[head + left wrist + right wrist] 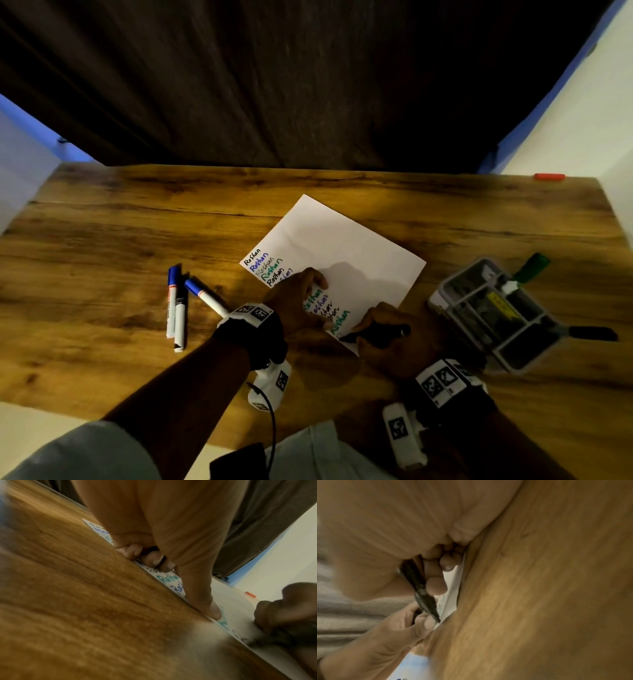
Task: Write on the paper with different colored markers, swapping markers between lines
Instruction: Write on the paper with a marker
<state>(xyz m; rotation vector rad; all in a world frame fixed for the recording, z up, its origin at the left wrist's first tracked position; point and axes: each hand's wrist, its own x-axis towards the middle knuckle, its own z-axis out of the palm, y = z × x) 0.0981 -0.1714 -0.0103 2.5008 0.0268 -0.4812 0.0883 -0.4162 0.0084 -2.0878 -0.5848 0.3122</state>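
We see the white paper (342,253) lying flat and turned at an angle, its left margin filled with lines of one handwritten word in black, blue and green. At the paper's near corner a black marker (375,333) leans with its tip on the sheet. Left of the paper lie three capped markers (178,305), two of them with blue caps.

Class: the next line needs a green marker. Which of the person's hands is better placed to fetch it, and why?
The right hand. The green marker sticks out of the organizer tray on its side, though it must first put down the black marker in its grip. The left hand presses the paper.
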